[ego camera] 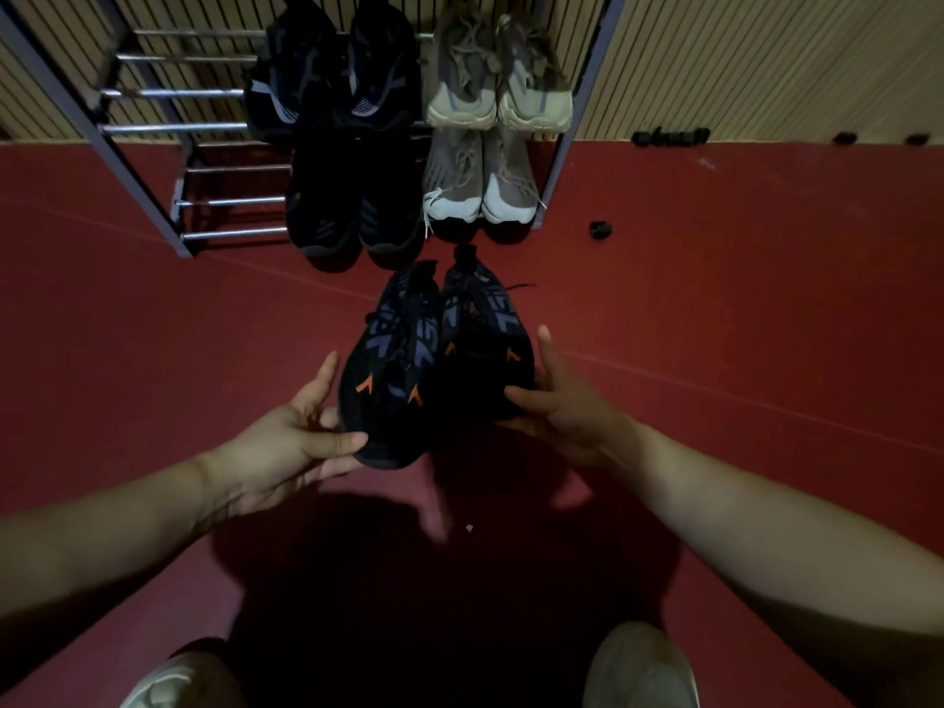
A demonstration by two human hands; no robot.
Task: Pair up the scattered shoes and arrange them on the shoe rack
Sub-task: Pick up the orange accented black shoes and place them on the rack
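Two bare arms reach in from the lower corners over a red floor that fills most of the frame. Slatted wall runs across the top. Shoe rack, metal bars on a grey frame, stands upper centre-left against that wall.

Upper shelf: black pair at left, beige pair just beside it at right. Lower shelf: second black pair at left, grey-and-white pair at right, one lace hanging off the front.

Centre frame: dark pair with orange marks, side by side and touching, held up off the floor in front of the rack. Left hand grips the left shoe, thumb curled over its near end. Right hand grips the right shoe, thumb on top, forefinger straight along its outer side.

Pale shoes on the person's feet at bottom edge. Small black objects lie on the floor at right, too small to identify.
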